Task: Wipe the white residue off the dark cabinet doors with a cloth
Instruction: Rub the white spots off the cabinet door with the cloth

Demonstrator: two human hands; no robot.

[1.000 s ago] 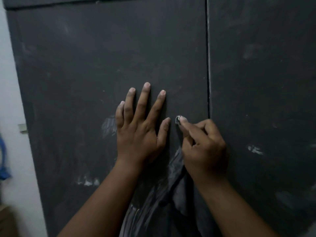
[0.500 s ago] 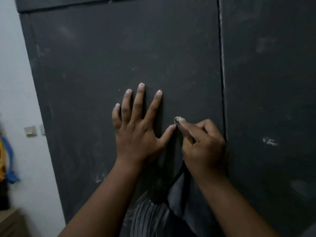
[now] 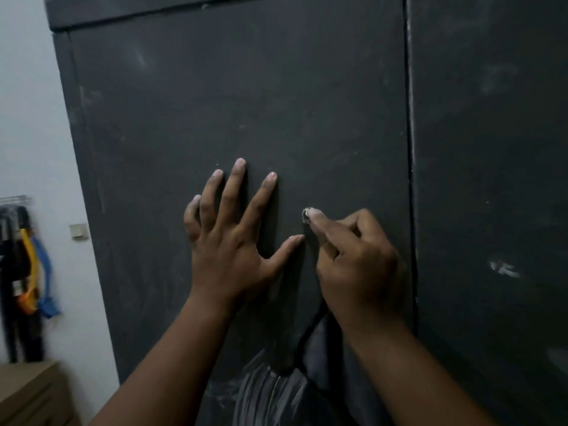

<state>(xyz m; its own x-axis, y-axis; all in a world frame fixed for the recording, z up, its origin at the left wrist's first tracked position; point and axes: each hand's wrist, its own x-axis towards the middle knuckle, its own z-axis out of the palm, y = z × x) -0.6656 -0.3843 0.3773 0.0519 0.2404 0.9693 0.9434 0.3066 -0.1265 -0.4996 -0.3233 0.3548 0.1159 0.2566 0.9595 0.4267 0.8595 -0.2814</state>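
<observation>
Two dark cabinet doors fill the view, the left door [image 3: 246, 103] and the right door [image 3: 491, 149], split by a vertical seam. My left hand [image 3: 230, 247] presses flat on the left door with its fingers spread. My right hand [image 3: 356, 262] is curled, its forefinger tip on a small round silver fitting [image 3: 305, 215] in the door. A dark cloth [image 3: 322, 342] hangs from under that hand, gripped in its fingers. White residue shows as a smear [image 3: 504, 269] on the right door and as streaks [image 3: 264, 392] low on the left door.
A white wall [image 3: 30, 118] lies left of the cabinet, with a small switch plate [image 3: 79, 232]. Dark, yellow and blue items [image 3: 33, 265] hang there. A brown box or chest [image 3: 30, 392] stands at the lower left corner.
My view has swung left, showing more of the wall. My left thumb has dropped away from my right fingertip. Both hands stay at the same spot on the door.
</observation>
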